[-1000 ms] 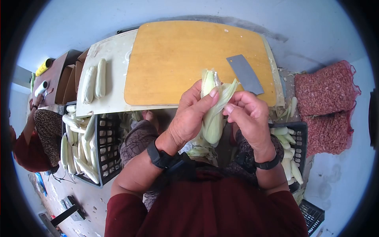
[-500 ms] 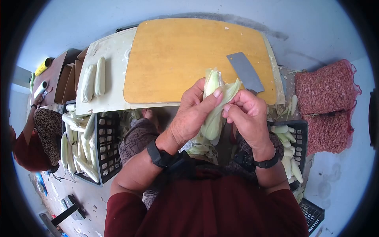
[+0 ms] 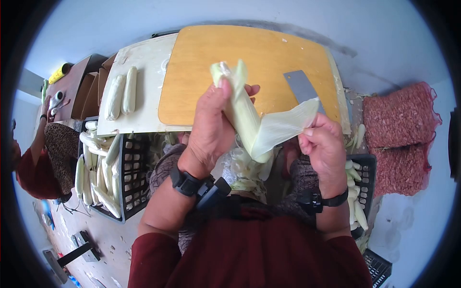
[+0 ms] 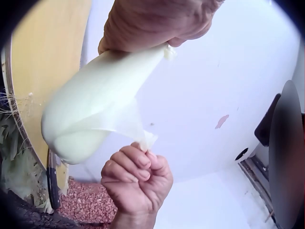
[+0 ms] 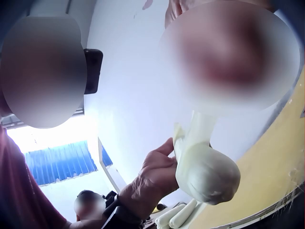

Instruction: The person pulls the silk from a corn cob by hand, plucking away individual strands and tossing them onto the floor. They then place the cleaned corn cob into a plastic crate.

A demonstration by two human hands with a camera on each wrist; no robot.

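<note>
My left hand (image 3: 210,120) grips an ear of corn (image 3: 244,122) near its cut end, holding it tilted over the table's near edge. The rounded end points down toward my lap. Thumb and fingers of my right hand (image 3: 325,148) pinch the tip of a pale husk leaf (image 3: 288,128), stretched out sideways and still joined to the ear near its lower end. In the left wrist view, the leaf (image 4: 126,119) runs from the ear (image 4: 78,109) to the pinching right hand (image 4: 138,179). A blurred patch covers much of the upper right wrist view.
A cleaver (image 3: 303,86) lies on the yellow board (image 3: 225,53). Two pale ears (image 3: 122,93) rest on the table's left side. Black crates of corn stand left (image 3: 126,192) and right (image 3: 370,168). Red mesh sacks (image 3: 401,115) are stacked at right. Another person (image 3: 41,163) sits far left.
My right hand has moved right and down, drawing the husk leaf out from the ear. My left hand has shifted left, and the ear now leans, its cut end to the left.
</note>
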